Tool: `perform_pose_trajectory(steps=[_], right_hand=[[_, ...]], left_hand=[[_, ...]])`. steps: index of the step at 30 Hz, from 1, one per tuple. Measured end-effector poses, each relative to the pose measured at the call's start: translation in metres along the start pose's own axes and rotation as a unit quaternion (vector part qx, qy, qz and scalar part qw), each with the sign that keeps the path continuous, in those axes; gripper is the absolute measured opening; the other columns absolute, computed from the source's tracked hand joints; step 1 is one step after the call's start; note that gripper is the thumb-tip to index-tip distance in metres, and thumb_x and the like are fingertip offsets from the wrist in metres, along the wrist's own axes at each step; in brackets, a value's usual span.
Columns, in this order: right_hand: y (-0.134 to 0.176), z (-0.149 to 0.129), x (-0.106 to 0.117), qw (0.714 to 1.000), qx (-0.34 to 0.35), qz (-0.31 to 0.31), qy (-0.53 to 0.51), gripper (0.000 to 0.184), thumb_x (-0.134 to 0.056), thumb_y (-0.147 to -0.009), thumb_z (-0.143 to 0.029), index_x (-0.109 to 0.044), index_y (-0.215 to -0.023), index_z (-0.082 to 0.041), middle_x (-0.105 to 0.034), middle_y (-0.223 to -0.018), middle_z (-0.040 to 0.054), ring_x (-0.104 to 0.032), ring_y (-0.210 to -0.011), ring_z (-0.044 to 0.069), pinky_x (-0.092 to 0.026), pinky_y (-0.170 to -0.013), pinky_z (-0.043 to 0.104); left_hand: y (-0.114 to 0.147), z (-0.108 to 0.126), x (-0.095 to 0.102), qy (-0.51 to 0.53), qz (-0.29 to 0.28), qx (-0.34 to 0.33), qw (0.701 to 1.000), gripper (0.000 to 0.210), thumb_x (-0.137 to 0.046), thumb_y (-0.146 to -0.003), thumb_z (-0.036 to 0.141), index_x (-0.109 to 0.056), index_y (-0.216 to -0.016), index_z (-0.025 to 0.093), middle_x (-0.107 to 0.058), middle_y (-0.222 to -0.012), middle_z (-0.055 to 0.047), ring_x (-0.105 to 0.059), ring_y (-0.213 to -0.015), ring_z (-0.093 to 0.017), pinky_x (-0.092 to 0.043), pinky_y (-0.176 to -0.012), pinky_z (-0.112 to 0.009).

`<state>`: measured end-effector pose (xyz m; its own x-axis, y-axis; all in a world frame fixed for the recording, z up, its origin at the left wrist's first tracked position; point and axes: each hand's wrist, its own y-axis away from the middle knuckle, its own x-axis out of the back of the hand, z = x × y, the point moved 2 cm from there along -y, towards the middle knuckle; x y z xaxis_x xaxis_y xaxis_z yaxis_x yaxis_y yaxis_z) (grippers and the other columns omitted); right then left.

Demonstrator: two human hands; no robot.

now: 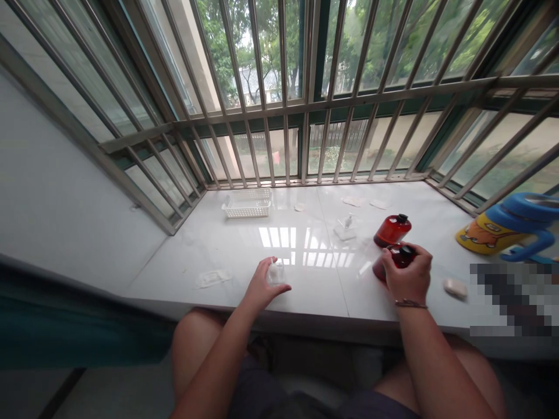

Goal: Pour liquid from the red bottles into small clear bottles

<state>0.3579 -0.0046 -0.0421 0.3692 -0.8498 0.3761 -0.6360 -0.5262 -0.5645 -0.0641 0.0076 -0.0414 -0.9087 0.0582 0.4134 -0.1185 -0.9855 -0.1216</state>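
My right hand (408,276) is wrapped around a dark red translucent bottle (381,269) with a black neck or cap, low over the white ledge. Just behind it stands a second red bottle (392,231) with a black top. My left hand (263,284) curves beside a small clear container (276,272), thumb and fingers spread apart around it. Whether the fingertips touch it is hard to tell. Farther back, a white pump top (348,221) rises from a clear, flat-looking item on the ledge.
A white perforated basket (247,205) sits near the barred window. Crumpled white tissue (212,279) lies at left, with smaller white scraps at the back. On the right are a blue-and-yellow jug (502,227) and a pale block (455,288). The ledge's front edge runs above my knees.
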Motion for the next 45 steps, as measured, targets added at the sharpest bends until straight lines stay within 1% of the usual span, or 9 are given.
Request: perform_pose_trajectory(steps=[5, 11, 17, 19, 21, 24, 27, 40, 45], right_hand=[[-0.005, 0.005, 0.004, 1.000, -0.014, -0.021, -0.003, 0.070, -0.079, -0.083, -0.058, -0.058, -0.140, -0.022, -0.064, -0.138, 0.0140, -0.063, -0.120, 0.034, -0.051, -0.107, 0.055], [-0.012, 0.010, 0.011, 0.999, 0.034, -0.005, 0.018, 0.078, -0.077, -0.086, -0.061, -0.055, -0.146, -0.017, -0.061, -0.145, 0.0203, -0.055, -0.137, 0.043, -0.043, -0.117, 0.067], [0.018, -0.038, 0.033, 0.990, 0.123, 0.066, 0.005, 0.065, -0.073, -0.095, -0.051, -0.057, -0.144, -0.013, -0.061, -0.146, 0.0233, -0.056, -0.140, 0.041, -0.041, -0.121, 0.064], [0.042, -0.064, 0.027, 0.994, 0.092, -0.014, -0.050, 0.040, -0.067, -0.100, -0.047, -0.067, -0.128, -0.019, -0.072, -0.127, 0.0158, -0.068, -0.120, 0.035, -0.053, -0.109, 0.056], [0.070, -0.094, 0.012, 0.971, 0.092, -0.182, -0.128, 0.027, -0.064, -0.102, -0.046, -0.072, -0.116, -0.025, -0.076, -0.117, 0.0099, -0.072, -0.110, 0.030, -0.059, -0.102, 0.050], [0.107, -0.131, -0.013, 0.907, 0.086, -0.349, -0.221, 0.042, -0.068, -0.100, -0.043, -0.062, -0.139, -0.028, -0.071, -0.138, 0.0103, -0.069, -0.129, 0.030, -0.058, -0.111, 0.050], [0.128, -0.151, -0.030, 0.861, 0.060, -0.426, -0.272, 0.048, -0.068, -0.100, -0.039, -0.053, -0.143, -0.027, -0.070, -0.144, 0.0121, -0.068, -0.134, 0.029, -0.058, -0.113, 0.049], [0.151, -0.146, -0.037, 0.873, -0.023, -0.428, -0.230, 0.052, -0.067, -0.099, -0.044, -0.047, -0.144, -0.028, -0.071, -0.140, 0.0147, -0.067, -0.135, 0.032, -0.059, -0.108, 0.051], [0.160, -0.145, -0.033, 0.894, -0.062, -0.383, -0.225, 0.053, -0.068, -0.098, -0.050, -0.048, -0.140, -0.025, -0.069, -0.120, 0.0118, -0.072, -0.105, 0.027, -0.062, -0.099, 0.049]], left_hand=[[-0.001, 0.012, -0.024, -0.007, -0.008, -0.018, 1.000, 0.060, -0.092, -0.072, 0.030, -0.065, -0.126, 0.025, -0.064, -0.136, -0.010, -0.062, -0.134, -0.031, -0.045, -0.120, -0.049], [0.007, 0.016, -0.044, 0.000, -0.022, -0.036, 0.999, 0.061, -0.093, -0.070, 0.029, -0.066, -0.124, 0.026, -0.064, -0.132, -0.008, -0.063, -0.130, -0.031, -0.048, -0.117, -0.048], [0.008, 0.018, -0.048, 0.000, -0.019, -0.040, 0.999, 0.060, -0.093, -0.070, 0.028, -0.066, -0.123, 0.026, -0.064, -0.130, -0.008, -0.064, -0.126, -0.031, -0.050, -0.115, -0.048], [0.008, 0.017, -0.049, -0.003, -0.019, -0.034, 0.999, 0.060, -0.093, -0.070, 0.027, -0.065, -0.122, 0.026, -0.064, -0.130, -0.008, -0.064, -0.125, -0.030, -0.050, -0.114, -0.048], [0.008, 0.017, -0.051, -0.002, -0.018, -0.033, 0.999, 0.061, -0.093, -0.070, 0.028, -0.064, -0.123, 0.025, -0.064, -0.131, -0.008, -0.064, -0.126, -0.030, -0.051, -0.113, -0.048], [0.007, 0.017, -0.057, 0.008, -0.015, -0.042, 0.999, 0.063, -0.094, -0.070, 0.029, -0.063, -0.125, 0.026, -0.063, -0.129, -0.008, -0.064, -0.123, -0.030, -0.052, -0.111, -0.048], [0.006, 0.018, -0.063, 0.007, -0.016, -0.048, 0.999, 0.061, -0.094, -0.069, 0.031, -0.062, -0.121, 0.026, -0.064, -0.125, -0.008, -0.066, -0.117, -0.030, -0.055, -0.105, -0.048], [0.008, 0.014, -0.067, 0.015, -0.019, -0.010, 1.000, 0.077, -0.094, -0.068, 0.028, -0.054, -0.134, 0.025, -0.063, -0.139, -0.010, -0.065, -0.127, -0.031, -0.054, -0.111, -0.051], [0.008, 0.015, -0.067, 0.021, -0.019, -0.009, 1.000, 0.081, -0.094, -0.069, 0.031, -0.053, -0.138, 0.024, -0.064, -0.134, -0.011, -0.066, -0.124, -0.031, -0.055, -0.109, -0.051]])
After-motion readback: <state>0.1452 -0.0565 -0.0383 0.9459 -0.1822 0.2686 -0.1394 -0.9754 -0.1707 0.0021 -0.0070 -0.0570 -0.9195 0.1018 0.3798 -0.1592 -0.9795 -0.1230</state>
